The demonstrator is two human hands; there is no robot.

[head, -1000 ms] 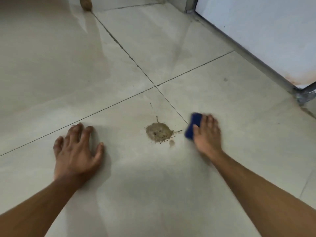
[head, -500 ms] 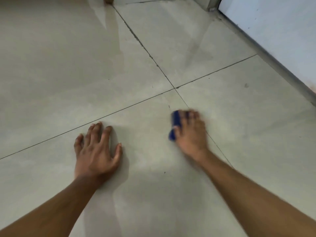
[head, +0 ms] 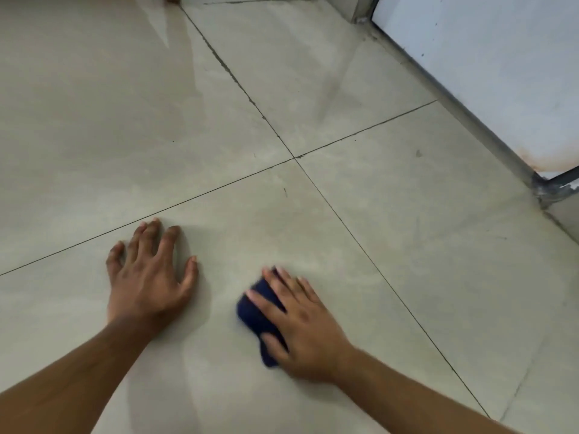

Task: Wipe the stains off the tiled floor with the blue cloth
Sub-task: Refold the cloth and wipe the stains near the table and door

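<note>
The tiled floor fills nearly the whole view, pale grey-beige with dark grout lines that cross a little beyond the hands. Along the far right runs a white panel in a grey metal frame, with a rusty orange stain at its lower corner.

The left hand lies palm down on the near left tile, fingers straight and spread, holding nothing, just near of a grout line. The right hand lies to its right on the same tile, fingers extended and pressed flat on top of the blue cloth. The cloth is a small dark blue wad, flat against the floor, showing past the thumb side of that hand and partly covered by it.

A small dark mark sits on the far right tile.
</note>
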